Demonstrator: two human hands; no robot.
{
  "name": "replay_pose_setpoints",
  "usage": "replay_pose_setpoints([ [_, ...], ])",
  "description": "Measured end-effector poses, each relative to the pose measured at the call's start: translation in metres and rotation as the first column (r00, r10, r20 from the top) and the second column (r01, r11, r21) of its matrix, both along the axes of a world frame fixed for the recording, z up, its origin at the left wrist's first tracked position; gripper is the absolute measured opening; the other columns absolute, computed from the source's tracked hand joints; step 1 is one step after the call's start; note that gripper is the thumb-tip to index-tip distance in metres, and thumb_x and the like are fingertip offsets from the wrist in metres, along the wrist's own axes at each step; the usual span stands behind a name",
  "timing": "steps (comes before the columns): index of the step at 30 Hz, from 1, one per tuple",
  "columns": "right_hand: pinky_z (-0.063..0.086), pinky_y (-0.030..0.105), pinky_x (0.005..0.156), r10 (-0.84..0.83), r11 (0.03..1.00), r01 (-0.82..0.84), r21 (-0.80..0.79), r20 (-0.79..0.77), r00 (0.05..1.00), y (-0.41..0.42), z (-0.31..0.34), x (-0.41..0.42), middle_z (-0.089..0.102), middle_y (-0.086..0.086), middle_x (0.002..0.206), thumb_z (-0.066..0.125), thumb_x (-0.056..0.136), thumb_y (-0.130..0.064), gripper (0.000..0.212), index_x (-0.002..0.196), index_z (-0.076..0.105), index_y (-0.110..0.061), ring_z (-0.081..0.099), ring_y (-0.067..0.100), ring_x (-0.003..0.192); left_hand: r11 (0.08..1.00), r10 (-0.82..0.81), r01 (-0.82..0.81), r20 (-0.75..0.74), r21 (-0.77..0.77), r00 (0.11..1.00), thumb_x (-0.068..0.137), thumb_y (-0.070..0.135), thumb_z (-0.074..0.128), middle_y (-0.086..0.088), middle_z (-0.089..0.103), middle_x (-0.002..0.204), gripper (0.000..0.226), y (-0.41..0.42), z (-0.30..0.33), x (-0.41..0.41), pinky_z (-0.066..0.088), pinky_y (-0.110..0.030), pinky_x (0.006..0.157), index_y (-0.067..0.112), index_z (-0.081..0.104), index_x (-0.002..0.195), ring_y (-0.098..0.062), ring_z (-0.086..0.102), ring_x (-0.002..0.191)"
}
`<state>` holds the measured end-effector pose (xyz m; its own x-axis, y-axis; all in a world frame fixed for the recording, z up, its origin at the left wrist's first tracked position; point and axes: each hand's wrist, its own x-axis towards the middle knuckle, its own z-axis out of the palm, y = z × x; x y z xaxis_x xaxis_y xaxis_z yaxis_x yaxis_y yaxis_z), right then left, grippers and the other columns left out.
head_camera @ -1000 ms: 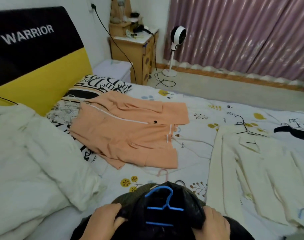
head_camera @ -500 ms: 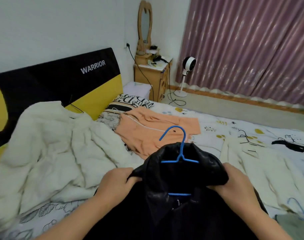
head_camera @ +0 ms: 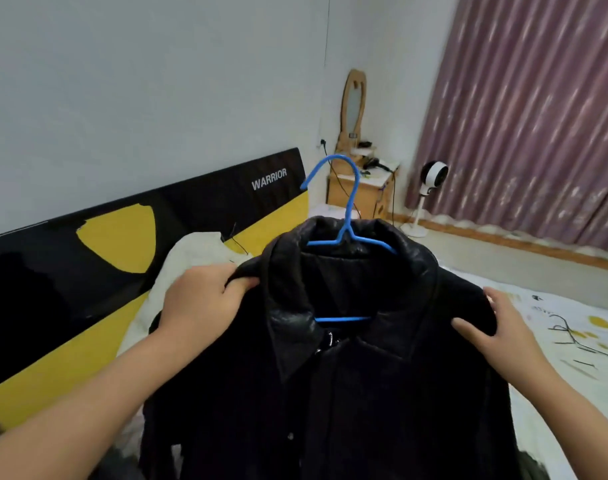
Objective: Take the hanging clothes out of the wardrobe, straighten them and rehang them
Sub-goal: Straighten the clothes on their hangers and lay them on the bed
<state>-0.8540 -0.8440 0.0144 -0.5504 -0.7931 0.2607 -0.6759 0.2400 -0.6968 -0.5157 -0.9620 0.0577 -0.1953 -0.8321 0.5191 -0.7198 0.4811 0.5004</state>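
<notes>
The only readable writing is the word "WARRIOR" in white capitals on the black and yellow headboard, near its upper right corner; no label or brand can be made out on the garment itself. A black leather jacket hangs on a blue hanger and is held up in the middle of the view, in front of the person, its collar spread and its front facing the camera. The hanger's hook rises above the collar, and its lower bar shows across the neck opening. The left hand grips the jacket's left shoulder, fingers and thumb curled tight around a fold of leather just beside the collar. The right hand holds the opposite shoulder, thumb pressed on the front and fingers wrapped behind the edge, so the jacket spans between the two hands with the hanger centred between them. Behind the jacket lies a white fluffy garment on the bed, whose sheet bears yellow and black prints. Farther back stand a wooden bedside cabinet with a mirror, a white fan and mauve curtains.
</notes>
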Motion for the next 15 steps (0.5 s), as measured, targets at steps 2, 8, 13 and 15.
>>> replay_pose_setpoints([
  [2,0.038,0.042,0.104,0.004,1.000,0.002,-0.026,0.211,0.977,-0.015,-0.013,0.002,0.046,0.002,0.133,0.071,0.081,-0.017,0.073,0.142,0.031,-0.013,0.047,0.024,0.123,0.999,0.021,-0.020,0.005,-0.029,1.000,0.089,0.033,0.055,-0.005,0.058,0.064,0.030,-0.015,0.020,0.007,0.029,-0.030,0.049,0.007,0.066,0.077,-0.020,0.050,0.062],
  [8,0.046,0.030,0.083,0.114,0.990,-0.141,0.003,0.572,0.813,-0.093,-0.066,-0.005,0.063,-0.004,0.106,0.070,0.081,-0.006,0.045,0.119,0.051,-0.020,0.060,0.013,0.094,0.992,0.111,-0.112,-0.020,-0.059,0.994,0.087,0.036,0.056,-0.012,0.057,0.062,0.039,-0.074,0.074,0.006,0.040,-0.038,0.061,0.004,0.056,0.065,-0.026,0.054,0.066],
  [13,0.048,0.038,0.080,0.090,0.992,-0.123,0.006,0.645,0.759,-0.177,-0.096,-0.001,0.067,0.002,0.088,0.067,0.079,0.006,0.033,0.109,0.060,-0.005,0.063,0.020,0.081,0.980,0.195,-0.194,0.020,-0.047,0.981,0.078,0.053,0.053,-0.007,0.057,0.059,0.049,-0.138,0.096,0.008,0.037,-0.033,0.057,0.006,0.057,0.064,-0.024,0.053,0.064],
  [15,0.045,0.034,0.070,0.084,0.996,-0.085,-0.028,0.629,0.773,-0.207,-0.096,0.009,0.065,0.000,0.081,0.062,0.081,0.007,0.025,0.102,0.060,-0.006,0.060,0.016,0.074,0.972,0.231,-0.229,0.037,-0.045,0.972,0.077,0.054,0.051,-0.007,0.059,0.062,0.049,-0.167,0.100,0.011,0.037,-0.033,0.057,0.007,0.059,0.067,-0.028,0.055,0.069],
])
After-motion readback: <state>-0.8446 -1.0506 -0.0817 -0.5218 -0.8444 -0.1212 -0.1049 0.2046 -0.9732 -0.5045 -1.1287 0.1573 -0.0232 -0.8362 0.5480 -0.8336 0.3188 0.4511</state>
